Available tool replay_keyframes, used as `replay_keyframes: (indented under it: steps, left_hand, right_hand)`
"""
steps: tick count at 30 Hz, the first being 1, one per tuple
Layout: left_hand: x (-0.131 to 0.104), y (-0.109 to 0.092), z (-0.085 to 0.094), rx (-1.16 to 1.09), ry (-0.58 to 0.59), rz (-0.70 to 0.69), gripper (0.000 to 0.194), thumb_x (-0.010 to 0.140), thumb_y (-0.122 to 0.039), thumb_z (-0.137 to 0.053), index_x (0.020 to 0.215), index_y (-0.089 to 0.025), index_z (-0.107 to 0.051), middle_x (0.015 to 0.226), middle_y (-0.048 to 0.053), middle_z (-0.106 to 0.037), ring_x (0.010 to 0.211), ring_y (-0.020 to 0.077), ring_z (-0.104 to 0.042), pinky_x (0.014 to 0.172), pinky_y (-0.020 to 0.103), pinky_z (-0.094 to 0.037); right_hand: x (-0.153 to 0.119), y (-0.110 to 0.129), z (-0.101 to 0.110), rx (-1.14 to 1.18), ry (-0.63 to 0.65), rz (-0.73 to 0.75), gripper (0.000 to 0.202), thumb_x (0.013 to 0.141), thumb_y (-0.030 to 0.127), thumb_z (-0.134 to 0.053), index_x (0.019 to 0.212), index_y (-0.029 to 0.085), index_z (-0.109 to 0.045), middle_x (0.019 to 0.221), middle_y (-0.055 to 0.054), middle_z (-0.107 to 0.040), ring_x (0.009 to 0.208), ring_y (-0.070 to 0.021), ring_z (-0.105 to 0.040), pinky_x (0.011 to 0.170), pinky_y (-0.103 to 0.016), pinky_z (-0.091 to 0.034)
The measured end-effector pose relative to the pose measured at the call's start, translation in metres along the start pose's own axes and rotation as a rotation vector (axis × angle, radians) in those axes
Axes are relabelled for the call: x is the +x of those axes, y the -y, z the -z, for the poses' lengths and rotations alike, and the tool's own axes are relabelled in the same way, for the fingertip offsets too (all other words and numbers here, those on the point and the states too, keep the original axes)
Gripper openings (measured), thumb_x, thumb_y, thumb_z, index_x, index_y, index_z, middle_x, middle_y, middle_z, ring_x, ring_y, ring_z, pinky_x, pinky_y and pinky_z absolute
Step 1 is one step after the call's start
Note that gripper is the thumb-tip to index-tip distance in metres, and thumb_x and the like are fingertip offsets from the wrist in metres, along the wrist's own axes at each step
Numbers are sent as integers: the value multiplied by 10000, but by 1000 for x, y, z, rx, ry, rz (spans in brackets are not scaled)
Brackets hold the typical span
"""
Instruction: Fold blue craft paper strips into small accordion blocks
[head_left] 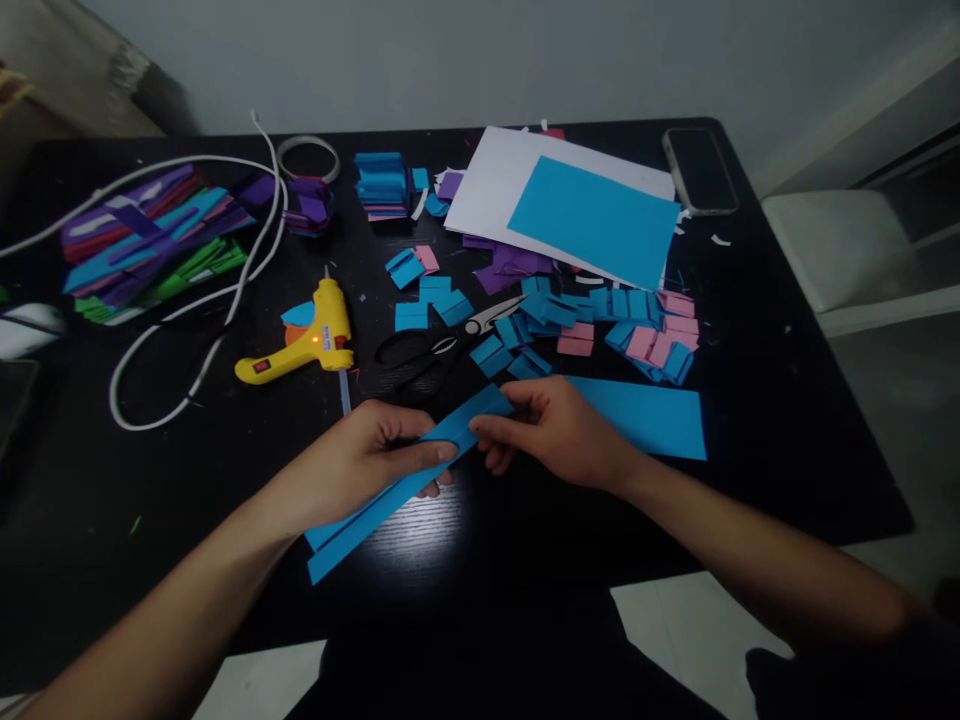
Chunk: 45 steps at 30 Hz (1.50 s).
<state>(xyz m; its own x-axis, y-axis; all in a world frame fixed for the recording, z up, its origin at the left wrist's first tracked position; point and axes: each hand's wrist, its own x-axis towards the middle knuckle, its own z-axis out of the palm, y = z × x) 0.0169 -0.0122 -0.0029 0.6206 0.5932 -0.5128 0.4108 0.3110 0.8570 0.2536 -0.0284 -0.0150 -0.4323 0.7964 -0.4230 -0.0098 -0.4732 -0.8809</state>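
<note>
Left hand [401, 450] is gripping a blue paper strip [382, 520], closed to a flat pinch, thumb lying on top, fingers tucking underneath. Right hand [551, 430] is pinching the same strip near its far end, thumb and index meeting on the paper, other fingers curling in. Strip is slanting between both hands, just over the near part of the black surface [780, 430]; two layers are showing at its lower end. From where I'm standing, I can't tell whether that end is touching down.

Second blue strip [660, 420] is lying flat beyond the right hand and forearm, partly covered by them. Scissors [445, 346] with black handles are resting just beyond the hands, blades pointing at blue folded pieces [491, 355] and pink folded pieces [576, 338]. Yellow glue gun [319, 335] is lying on its side to the left, indicator glowing orange, glue stick [345, 390] poking out toward the left hand.

White cable [232, 305] is looping past a bundle of multicolored folded strips [150, 245]. Tape roll [307, 138] and a blue folded stack [380, 185] are sitting farther back. Blue sheet [596, 220] is lying over white paper [480, 190]; phone [700, 170] is resting near the far right corner.
</note>
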Motion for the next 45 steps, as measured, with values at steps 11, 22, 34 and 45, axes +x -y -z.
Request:
replay_keyframes:
  steps: [11, 22, 34, 45]
  left_hand:
    - [-7, 1, 18, 113, 68, 49, 335, 978, -492, -626, 899, -201, -773, 812, 32, -758, 738, 177, -705, 674, 263, -556]
    - [-12, -8, 14, 550, -136, -165, 211, 976, -402, -639, 1022, -221, -736, 906, 13, -757, 810, 195, -701, 737, 267, -503]
    - [-39, 46, -33, 1020, -575, -599, 228, 1028, -127, -551, 1180, -116, -721, 1182, 128, -766, 1067, 285, -694, 902, 433, -551]
    - [-36, 44, -46, 1152, -651, -648, 187, 1006, -115, -590, 1097, -62, -744, 1104, 142, -786, 954, 281, -728, 856, 425, -619]
  right_hand:
    - [-2, 2, 6, -260, -73, 90, 322, 922, 448, -748, 815, 153, -674, 736, -36, -715, 624, -178, -720, 581, -316, -619]
    - [-4, -20, -3, -1203, -24, 913, 205, 1032, 124, -566, 1107, 149, -754, 1110, -131, -744, 1049, -250, -660, 862, -424, -548]
    - [-6, -21, -11, -1290, 4, 872, 248, 1042, 135, -530, 967, 101, -764, 977, -125, -754, 885, -229, -637, 771, -386, -544]
    - [-13, -13, -18, -1488, 94, 836, 303, 1029, 20, -458, 964, 96, -744, 964, -134, -720, 880, -222, -609, 767, -367, -541]
